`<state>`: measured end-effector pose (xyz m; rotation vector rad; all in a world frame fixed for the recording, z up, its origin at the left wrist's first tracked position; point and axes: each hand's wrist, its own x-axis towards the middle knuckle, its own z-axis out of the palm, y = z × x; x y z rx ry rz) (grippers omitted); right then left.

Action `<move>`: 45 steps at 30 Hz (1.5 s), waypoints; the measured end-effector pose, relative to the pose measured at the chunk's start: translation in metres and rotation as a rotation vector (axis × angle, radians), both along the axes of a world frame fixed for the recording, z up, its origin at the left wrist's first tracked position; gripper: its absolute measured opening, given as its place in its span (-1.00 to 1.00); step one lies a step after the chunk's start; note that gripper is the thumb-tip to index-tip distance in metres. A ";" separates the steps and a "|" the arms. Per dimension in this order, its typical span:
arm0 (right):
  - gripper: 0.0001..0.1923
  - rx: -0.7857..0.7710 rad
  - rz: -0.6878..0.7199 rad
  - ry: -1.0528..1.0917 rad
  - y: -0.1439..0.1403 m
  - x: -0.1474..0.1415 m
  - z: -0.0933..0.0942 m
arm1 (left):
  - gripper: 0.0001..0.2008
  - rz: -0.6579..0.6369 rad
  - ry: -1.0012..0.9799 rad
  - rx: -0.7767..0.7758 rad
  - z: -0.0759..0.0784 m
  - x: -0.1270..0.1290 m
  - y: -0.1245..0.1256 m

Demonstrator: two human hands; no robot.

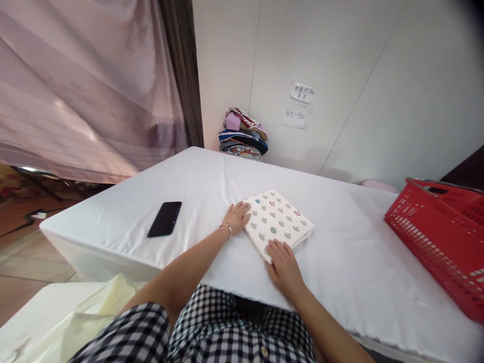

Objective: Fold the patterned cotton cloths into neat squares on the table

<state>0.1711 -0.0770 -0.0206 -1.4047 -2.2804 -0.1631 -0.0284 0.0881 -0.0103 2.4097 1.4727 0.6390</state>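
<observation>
Folded cloth (279,223), cream with small grey and coloured shapes printed on it, lies flat on the white table (212,176) between the person's two hands. The left hand (237,217) lies palm down with fingers spread loosely, its fingertips resting on the cloth's left corner; a thin bracelet (227,228) circles that wrist, and the forearm runs back and down toward the person's checked shirt (212,327). The right hand (284,264) also lies flat and open, fingers together and pointing away from the body, touching the cloth's near corner. Neither hand pinches or grips anything. The cloth is a near-square packet turned like a diamond, with one corner toward the person and its slightly longer side running from near left to far right. A black phone (165,219) lies on the table well to the left of the left hand. A red basket (442,242) stands at the table's right edge, and a stack of folded clothes (243,135) sits against the far wall.
</observation>
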 end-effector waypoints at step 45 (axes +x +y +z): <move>-0.54 -0.233 -0.038 -0.093 0.048 0.014 0.040 | -0.52 0.042 0.101 -0.023 0.025 0.019 -0.013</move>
